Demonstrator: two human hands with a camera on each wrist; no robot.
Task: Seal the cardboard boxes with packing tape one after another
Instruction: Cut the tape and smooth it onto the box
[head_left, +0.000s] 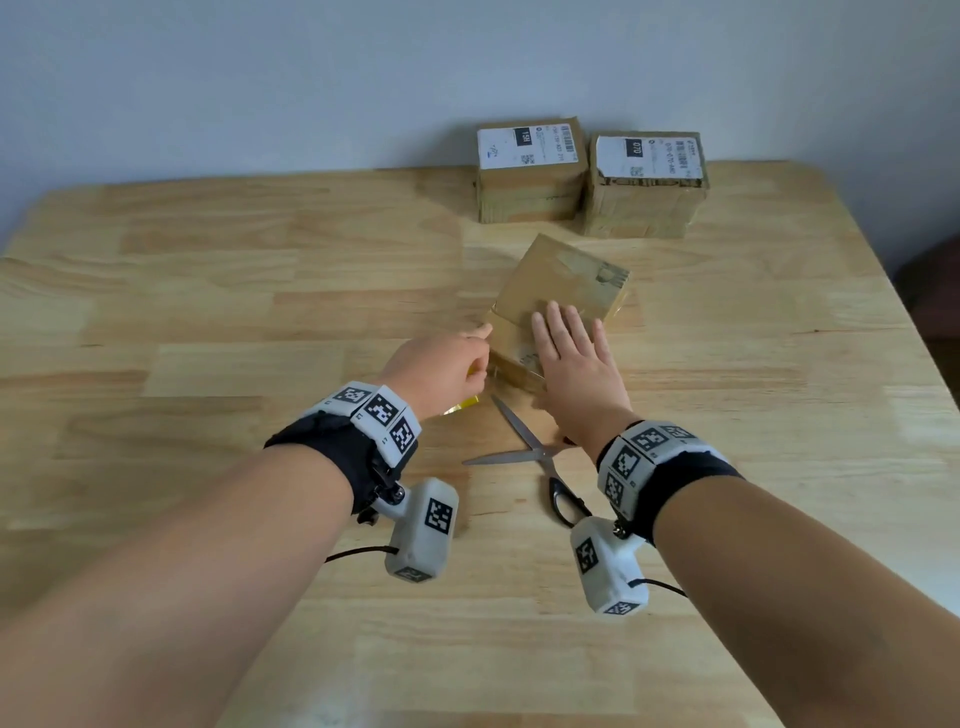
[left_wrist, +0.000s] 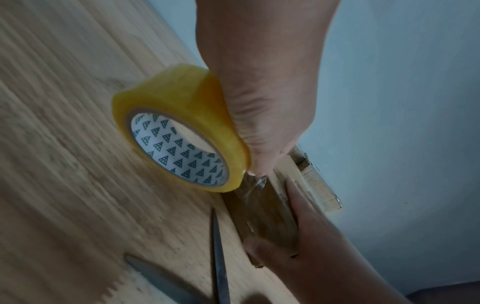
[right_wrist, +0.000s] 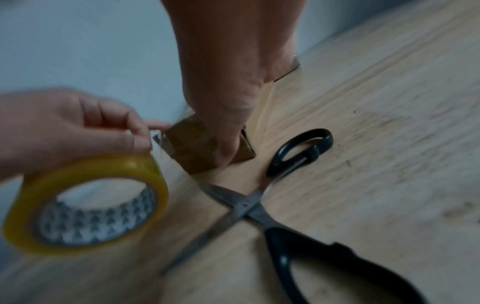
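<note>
Head view: right hand (head_left: 571, 358) lies flat on a box (head_left: 561, 291), steadying it, while left hand (head_left: 447, 369) beside it grips a tape roll (left_wrist: 179, 133) to stretch tape across.

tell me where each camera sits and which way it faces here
Head: worn on the head, looks down over the table at both forearms, the right hand flat on the box, two boxes behind.
Left wrist: looks along the left hand gripping the tape roll.
Right wrist: looks along the right hand's palm toward the box, scissors lying open.
Both wrist views share tape roll, scissors and box.
</note>
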